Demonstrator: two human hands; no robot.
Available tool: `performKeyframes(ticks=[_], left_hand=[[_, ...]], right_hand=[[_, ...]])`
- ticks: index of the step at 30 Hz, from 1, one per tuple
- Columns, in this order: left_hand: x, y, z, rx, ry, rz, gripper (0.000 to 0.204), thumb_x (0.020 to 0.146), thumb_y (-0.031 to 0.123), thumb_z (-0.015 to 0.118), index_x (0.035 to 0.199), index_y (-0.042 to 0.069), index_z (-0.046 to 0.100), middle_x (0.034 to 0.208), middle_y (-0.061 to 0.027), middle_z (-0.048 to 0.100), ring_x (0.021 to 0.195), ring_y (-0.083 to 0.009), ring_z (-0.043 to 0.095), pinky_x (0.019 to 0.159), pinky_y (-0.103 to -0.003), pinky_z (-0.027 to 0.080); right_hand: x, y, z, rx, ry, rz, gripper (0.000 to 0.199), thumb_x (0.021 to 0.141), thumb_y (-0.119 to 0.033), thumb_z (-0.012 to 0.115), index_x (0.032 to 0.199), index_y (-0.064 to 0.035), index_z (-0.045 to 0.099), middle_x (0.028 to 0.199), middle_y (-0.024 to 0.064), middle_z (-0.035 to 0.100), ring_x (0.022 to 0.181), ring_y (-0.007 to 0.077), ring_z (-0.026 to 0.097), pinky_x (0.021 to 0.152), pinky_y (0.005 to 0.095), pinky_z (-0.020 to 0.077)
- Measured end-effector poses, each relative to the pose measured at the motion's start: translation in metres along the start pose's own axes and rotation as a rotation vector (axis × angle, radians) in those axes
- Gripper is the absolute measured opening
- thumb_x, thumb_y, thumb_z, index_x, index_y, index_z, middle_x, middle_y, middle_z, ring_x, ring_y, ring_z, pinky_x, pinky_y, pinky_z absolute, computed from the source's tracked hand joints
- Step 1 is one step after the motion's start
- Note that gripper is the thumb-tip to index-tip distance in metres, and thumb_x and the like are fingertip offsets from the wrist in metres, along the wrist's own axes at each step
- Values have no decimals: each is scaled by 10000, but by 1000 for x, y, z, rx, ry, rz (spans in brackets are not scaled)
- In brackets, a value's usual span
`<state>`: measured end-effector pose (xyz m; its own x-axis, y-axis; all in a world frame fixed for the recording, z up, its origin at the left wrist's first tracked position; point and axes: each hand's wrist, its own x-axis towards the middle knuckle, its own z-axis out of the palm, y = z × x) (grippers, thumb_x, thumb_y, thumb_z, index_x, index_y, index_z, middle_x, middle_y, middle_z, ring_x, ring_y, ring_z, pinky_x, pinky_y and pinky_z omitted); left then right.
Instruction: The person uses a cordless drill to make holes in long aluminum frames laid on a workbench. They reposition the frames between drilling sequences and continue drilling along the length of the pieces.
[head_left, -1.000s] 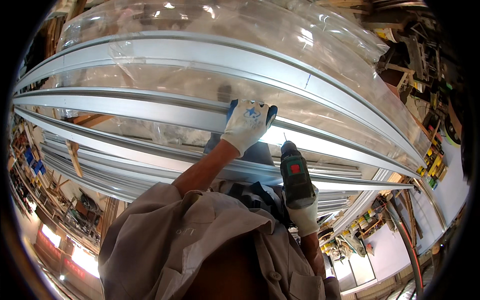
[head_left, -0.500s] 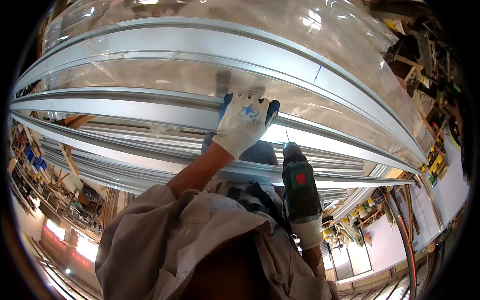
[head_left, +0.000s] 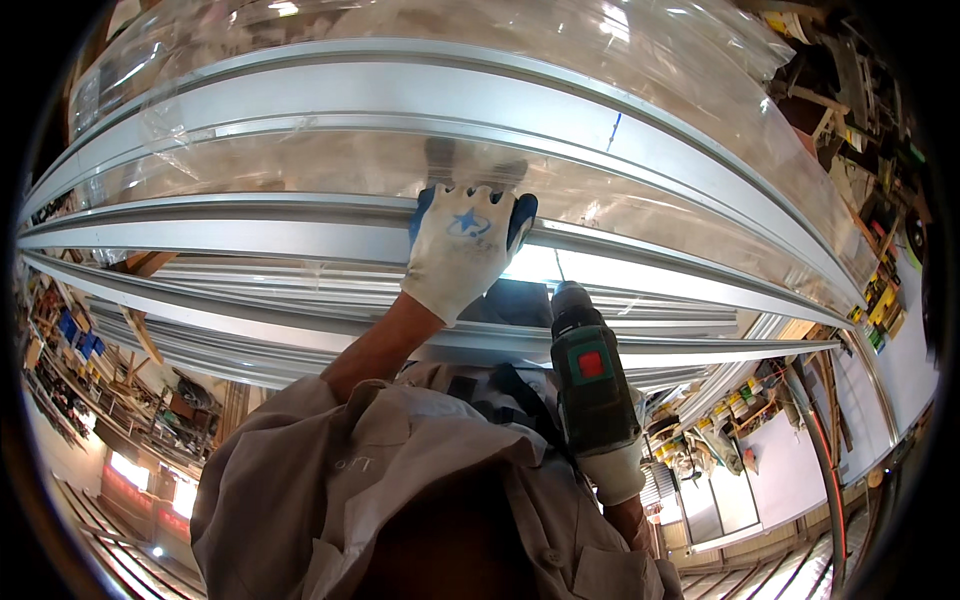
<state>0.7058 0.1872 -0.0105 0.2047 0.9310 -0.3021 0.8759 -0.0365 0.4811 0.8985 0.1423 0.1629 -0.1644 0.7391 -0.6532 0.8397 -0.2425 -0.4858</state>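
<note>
My left hand (head_left: 465,245), in a white knit glove with blue-coated fingertips, grips the top of a long silver metal profile (head_left: 300,238), which runs crosswise in front of me. My right hand (head_left: 612,472), also gloved, holds a dark green cordless drill (head_left: 592,385) with a red patch on its back. That hand is mostly hidden under the drill's body, so its fingers are out of sight. A thin drill bit (head_left: 560,268) points away from me and overlaps the bright face of the profile, right of my left hand. Whether it touches cannot be told.
Beyond lies a parallel profile (head_left: 400,90) with a blue pen mark, by clear plastic sheeting (head_left: 560,25). A nearer profile (head_left: 250,310) crosses by my waist; more lengths (head_left: 180,340) lie below. Cluttered tools and boards (head_left: 870,120) stand right; a red-and-black hose (head_left: 820,450) hangs lower right.
The view has shifted a little, so most things sit slightly further left. The drill has moved forward, its bit nearer the profile. My left hand keeps its grip.
</note>
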Motion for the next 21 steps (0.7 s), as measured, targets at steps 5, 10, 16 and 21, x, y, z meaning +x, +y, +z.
performKeyframes(ticks=[5,10,16,21], left_hand=[[-2,1,3,63,-13,2,365,936,392,687,1145,92,690,1042,-118,714,1055,-321,677,969,-470,506],[1,0,0,24,-64,-15,365,943,392,679,1145,88,690,1033,-123,719,1071,-326,677,991,-479,503],[3,2,-4,6,-89,-17,343,940,376,681,1125,87,693,1010,-123,723,1044,-322,691,999,-474,502],[7,2,-3,7,-70,-28,300,935,365,686,1066,96,691,1002,-105,723,1034,-280,691,945,-456,513]], right_hand=[[2,2,-4,16,-37,23,375,767,-184,772,1087,-49,631,914,167,642,771,389,620,664,458,491],[5,1,-7,26,-65,43,374,790,-179,759,1122,-55,636,971,166,648,840,380,620,719,455,492],[12,0,-4,50,-96,94,376,818,-173,742,1164,-62,642,1041,166,655,923,369,620,785,451,493],[20,4,-5,74,-160,161,379,842,-168,729,1198,-68,648,1098,165,661,992,359,620,841,448,493]])
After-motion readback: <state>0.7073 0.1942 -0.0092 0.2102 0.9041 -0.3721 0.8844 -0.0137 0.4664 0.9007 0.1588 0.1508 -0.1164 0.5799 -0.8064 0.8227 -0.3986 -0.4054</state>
